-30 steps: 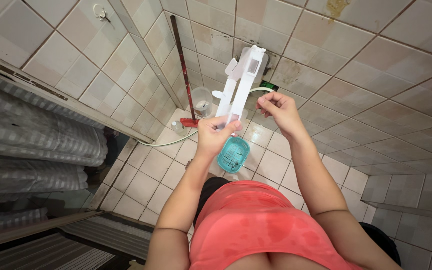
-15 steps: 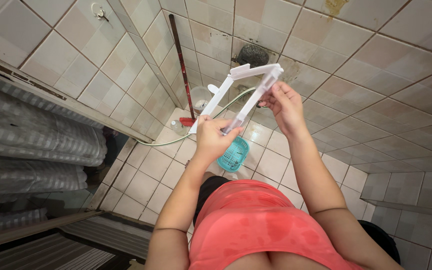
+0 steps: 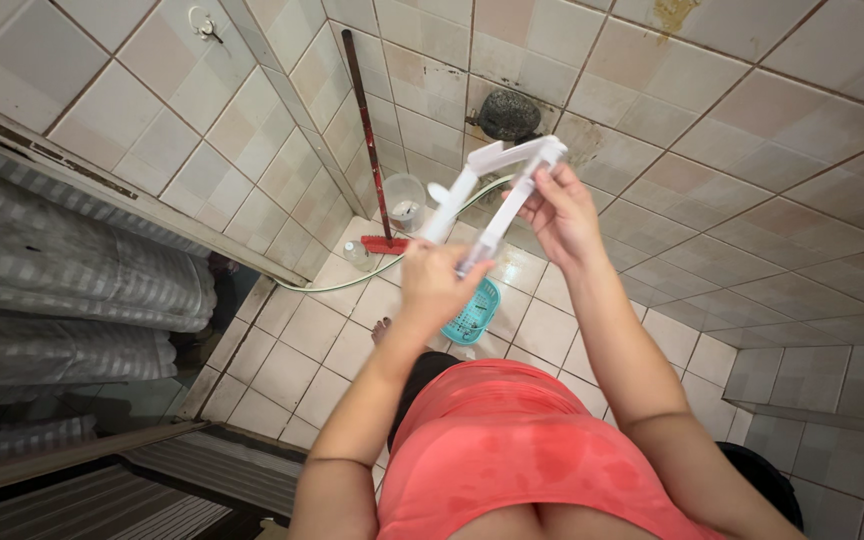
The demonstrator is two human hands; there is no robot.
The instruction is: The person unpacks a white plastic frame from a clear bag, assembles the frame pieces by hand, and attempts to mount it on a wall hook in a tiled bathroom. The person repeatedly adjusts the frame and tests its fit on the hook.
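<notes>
While our right hand (image 3: 560, 212) pinches the upper end of the white plastic folding frame (image 3: 487, 195), fingers closed round one bar near its hinge, our left hand (image 3: 434, 285) is closed on the lower ends of the two bars, so the frame hangs in the air between both hands, out in front of our chest and well above the tiled floor (image 3: 342, 340). Both grips look light, mostly fingertips; we judge that the bars could spring apart or slip if the plastic is wet, and the frame would then drop towards the teal basket (image 3: 474, 312) on the floor just below our left hand. A finger could also be nipped at the hinge as the bars swing. Room is tight: tiled walls (image 3: 712, 200) close in ahead and on our right, the corner holds a red-handled broom (image 3: 370, 140), a clear tub (image 3: 405, 202) and a pale hose (image 3: 352, 282) along the floor's far edge, and a striped curtain (image 3: 62, 290) hangs on our left. Open space lies mainly straight up and towards us.
</notes>
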